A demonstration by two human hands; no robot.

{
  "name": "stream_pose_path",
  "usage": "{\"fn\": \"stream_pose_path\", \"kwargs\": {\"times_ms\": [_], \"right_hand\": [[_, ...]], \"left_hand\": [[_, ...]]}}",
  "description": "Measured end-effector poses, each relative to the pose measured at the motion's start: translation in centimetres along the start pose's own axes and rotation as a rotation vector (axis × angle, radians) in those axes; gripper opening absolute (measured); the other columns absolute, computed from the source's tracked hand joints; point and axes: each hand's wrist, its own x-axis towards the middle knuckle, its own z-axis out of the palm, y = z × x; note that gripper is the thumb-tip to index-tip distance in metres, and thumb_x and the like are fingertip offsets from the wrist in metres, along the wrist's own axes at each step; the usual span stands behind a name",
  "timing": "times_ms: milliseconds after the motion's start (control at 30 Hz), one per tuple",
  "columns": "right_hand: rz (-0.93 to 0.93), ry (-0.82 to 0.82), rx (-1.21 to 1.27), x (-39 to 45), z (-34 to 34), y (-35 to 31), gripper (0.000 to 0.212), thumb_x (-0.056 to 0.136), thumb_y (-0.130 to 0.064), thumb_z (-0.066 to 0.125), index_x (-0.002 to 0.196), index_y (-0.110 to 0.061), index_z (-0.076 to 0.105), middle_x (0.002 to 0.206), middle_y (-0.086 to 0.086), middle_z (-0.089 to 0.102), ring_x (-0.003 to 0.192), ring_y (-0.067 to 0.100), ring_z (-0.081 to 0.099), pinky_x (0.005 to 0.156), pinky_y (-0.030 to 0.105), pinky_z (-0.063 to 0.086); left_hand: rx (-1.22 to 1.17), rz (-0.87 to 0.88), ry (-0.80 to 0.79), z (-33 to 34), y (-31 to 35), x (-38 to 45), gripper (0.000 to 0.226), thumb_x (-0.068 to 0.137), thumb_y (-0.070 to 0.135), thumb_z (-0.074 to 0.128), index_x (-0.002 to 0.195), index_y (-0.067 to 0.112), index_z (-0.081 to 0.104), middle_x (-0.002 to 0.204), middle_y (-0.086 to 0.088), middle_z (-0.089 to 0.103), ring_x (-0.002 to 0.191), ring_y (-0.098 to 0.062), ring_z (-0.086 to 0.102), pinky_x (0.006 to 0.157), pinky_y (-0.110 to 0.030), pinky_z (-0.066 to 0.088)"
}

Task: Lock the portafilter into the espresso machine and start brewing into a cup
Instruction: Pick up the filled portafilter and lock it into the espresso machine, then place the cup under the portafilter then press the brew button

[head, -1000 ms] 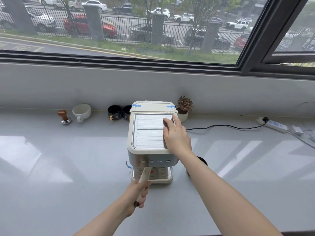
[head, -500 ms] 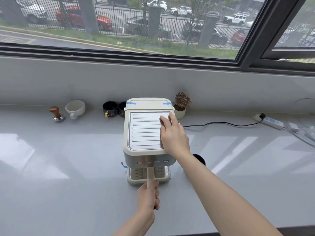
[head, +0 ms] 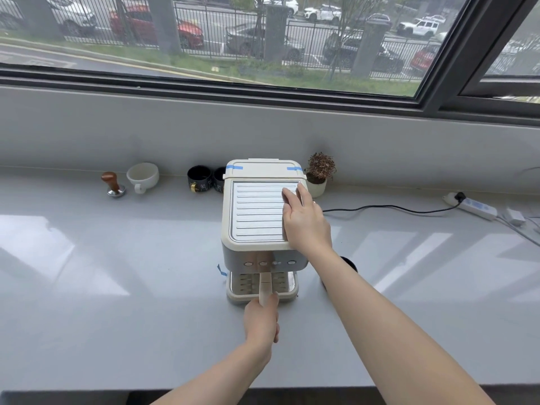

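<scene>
A cream espresso machine [head: 257, 211] stands in the middle of the grey counter [head: 117, 287]. My right hand [head: 305, 223] lies flat on the right side of its ribbed top, fingers spread. My left hand [head: 262, 321] is closed around the cream handle of the portafilter [head: 265, 287], which points straight toward me from under the machine's front. The portafilter's head is hidden under the machine body. A white cup [head: 143, 176] stands at the back left, and two dark cups [head: 199, 177] sit just left of the machine.
A wooden-knobbed tamper [head: 112, 184] stands beside the white cup. A small potted plant [head: 319, 173] is behind the machine's right corner. A black cable [head: 388, 207] runs to a power strip [head: 474, 206] at the right. A dark round object [head: 349, 266] is partly hidden by my right forearm.
My left hand has swung the portafilter handle from angled left to pointing straight at me. My right hand stays on the machine's top.
</scene>
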Motion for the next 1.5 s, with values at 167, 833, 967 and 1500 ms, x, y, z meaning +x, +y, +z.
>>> {"fn": "stream_pose_path", "kwargs": {"times_ms": [167,833,967,1500], "right_hand": [[-0.003,-0.016,0.0,-0.1,-0.3,-0.2,0.043,0.1,-0.036,0.022,0.142,-0.039,0.031,0.16,-0.009,0.016,0.133,0.028,0.034,0.096,0.042,0.039],[0.025,0.007,0.028,0.5,0.3,-0.4,0.043,0.1,-0.035,0.025,0.142,-0.038,0.035,0.159,-0.009,0.018,0.134,0.026,0.033,0.087,0.038,0.04],[0.029,0.014,0.037,0.4,0.5,-0.5,0.043,0.1,-0.036,0.025,0.142,-0.038,0.034,0.16,-0.01,0.017,0.137,0.026,0.031,0.091,0.04,0.041],[-0.136,-0.031,0.529,-2.7,-0.6,4.0,0.035,0.099,-0.022,0.039,0.131,-0.028,0.054,0.148,-0.019,0.034,0.126,-0.004,0.04,0.099,0.021,0.037]], "left_hand": [[0.019,0.011,-0.008,-0.3,0.0,-0.2,0.027,0.088,0.031,0.052,0.074,0.008,0.044,0.059,-0.006,0.043,0.038,-0.019,0.034,0.039,-0.024,0.03],[0.064,0.012,-0.086,-1.6,1.1,0.0,0.017,0.087,0.021,0.046,0.078,0.008,0.044,0.059,-0.007,0.041,0.035,-0.018,0.033,0.037,-0.024,0.029],[0.072,0.016,-0.063,-1.5,1.0,-0.1,0.017,0.087,0.021,0.046,0.075,0.009,0.042,0.059,-0.006,0.04,0.036,-0.018,0.033,0.037,-0.024,0.029],[-0.044,0.361,0.207,-7.3,7.3,1.1,0.055,0.075,0.048,0.032,0.123,0.023,0.04,0.119,-0.009,0.056,0.104,-0.028,0.055,0.099,-0.053,0.044]]}}
